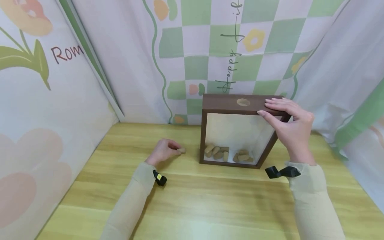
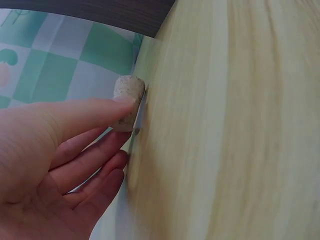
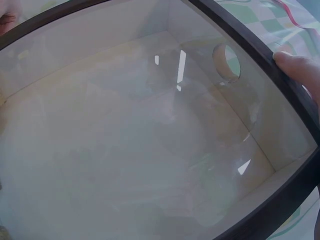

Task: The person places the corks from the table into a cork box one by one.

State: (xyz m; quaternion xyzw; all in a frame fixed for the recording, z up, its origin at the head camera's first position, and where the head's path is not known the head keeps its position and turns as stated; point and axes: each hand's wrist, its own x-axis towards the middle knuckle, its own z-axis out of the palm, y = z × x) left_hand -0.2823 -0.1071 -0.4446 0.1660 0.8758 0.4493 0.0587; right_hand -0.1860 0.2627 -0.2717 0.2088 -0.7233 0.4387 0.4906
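Note:
My left hand (image 1: pixel 164 150) pinches a cork (image 2: pixel 129 102) between thumb and fingertips. It is low by the tabletop, left of a dark brown framed box (image 1: pixel 203 140). Whether the cork touches the table, I cannot tell. The box stands upright, with a clear front and a round hole (image 1: pixel 243 102) in its top. Inside, several corks (image 1: pixel 217 152) lie in two groups along the bottom. My right hand (image 1: pixel 295 123) holds the box's top right corner, fingers over the top and thumb at the front edge. In the right wrist view the thumb (image 3: pixel 297 70) presses the dark frame.
The box stands toward the back of the wood-grain table (image 1: pixel 186 200). A printed curtain (image 1: pixel 195 66) hangs right behind the table, and another patterned cloth (image 1: pixel 45 133) runs along the left side. Each wrist wears a small black camera mount (image 1: pixel 282 172).

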